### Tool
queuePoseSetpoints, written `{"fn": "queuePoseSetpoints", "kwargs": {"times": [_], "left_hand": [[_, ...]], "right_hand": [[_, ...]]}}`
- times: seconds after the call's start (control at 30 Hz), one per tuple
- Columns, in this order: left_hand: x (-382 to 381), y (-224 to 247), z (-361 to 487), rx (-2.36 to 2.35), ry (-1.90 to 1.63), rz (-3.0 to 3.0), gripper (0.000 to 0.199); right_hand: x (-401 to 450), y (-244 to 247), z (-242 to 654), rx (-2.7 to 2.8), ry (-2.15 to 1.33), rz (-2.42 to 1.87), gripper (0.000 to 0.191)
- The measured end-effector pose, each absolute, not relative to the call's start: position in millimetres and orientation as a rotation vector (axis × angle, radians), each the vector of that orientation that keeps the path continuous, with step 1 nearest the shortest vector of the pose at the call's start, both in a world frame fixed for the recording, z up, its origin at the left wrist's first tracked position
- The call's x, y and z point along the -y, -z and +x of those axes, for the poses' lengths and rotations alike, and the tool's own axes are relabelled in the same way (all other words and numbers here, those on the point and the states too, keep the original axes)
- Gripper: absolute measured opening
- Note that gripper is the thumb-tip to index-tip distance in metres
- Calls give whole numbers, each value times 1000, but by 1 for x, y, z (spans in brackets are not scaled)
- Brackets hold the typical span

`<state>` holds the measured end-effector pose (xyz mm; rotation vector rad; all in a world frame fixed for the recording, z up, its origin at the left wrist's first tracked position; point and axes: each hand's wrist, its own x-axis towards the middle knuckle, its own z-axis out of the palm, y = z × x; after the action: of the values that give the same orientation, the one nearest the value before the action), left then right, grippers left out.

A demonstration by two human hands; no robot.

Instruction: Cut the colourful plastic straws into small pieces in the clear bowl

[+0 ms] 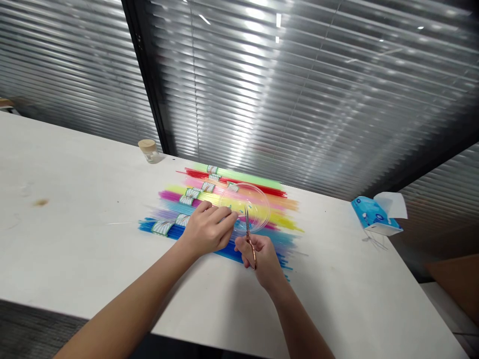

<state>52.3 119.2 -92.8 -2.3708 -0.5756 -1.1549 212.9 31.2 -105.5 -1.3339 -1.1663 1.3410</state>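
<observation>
My right hand (260,257) is closed round the handles of copper-coloured scissors (248,234), their blades pointing away from me over a clear round dish (266,212). Small blue bits lie in the dish. Left of the blades, my left hand (209,230) pinches a thin, pale straw-like piece whose tip shows near the scissors. Under the dish and hands are bundles of thin coloured straws: blue (228,251), yellow (286,221), red (262,187) and light green (247,176). Paper labels wrap the bundles near their left ends.
A small clear cup with a tan lid (148,145) stands behind and left of the bundles on the white table (75,199). A blue tissue pack (368,214) sits near the right edge, with thin wire-like pieces beside it. Window blinds (239,75) rise behind the table.
</observation>
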Motion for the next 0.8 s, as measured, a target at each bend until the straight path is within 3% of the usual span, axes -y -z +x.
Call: {"fn": "queuePoseSetpoints", "kwargs": {"times": [0.6, 0.8], "left_hand": [[-118, 94, 53, 575, 1157, -2384, 13], [-117, 92, 54, 579, 1159, -2385, 11]], "right_hand": [[-32, 104, 209, 1112, -1350, -1275, 66], [-33, 106, 210, 1078, -1397, -1259, 60]]}}
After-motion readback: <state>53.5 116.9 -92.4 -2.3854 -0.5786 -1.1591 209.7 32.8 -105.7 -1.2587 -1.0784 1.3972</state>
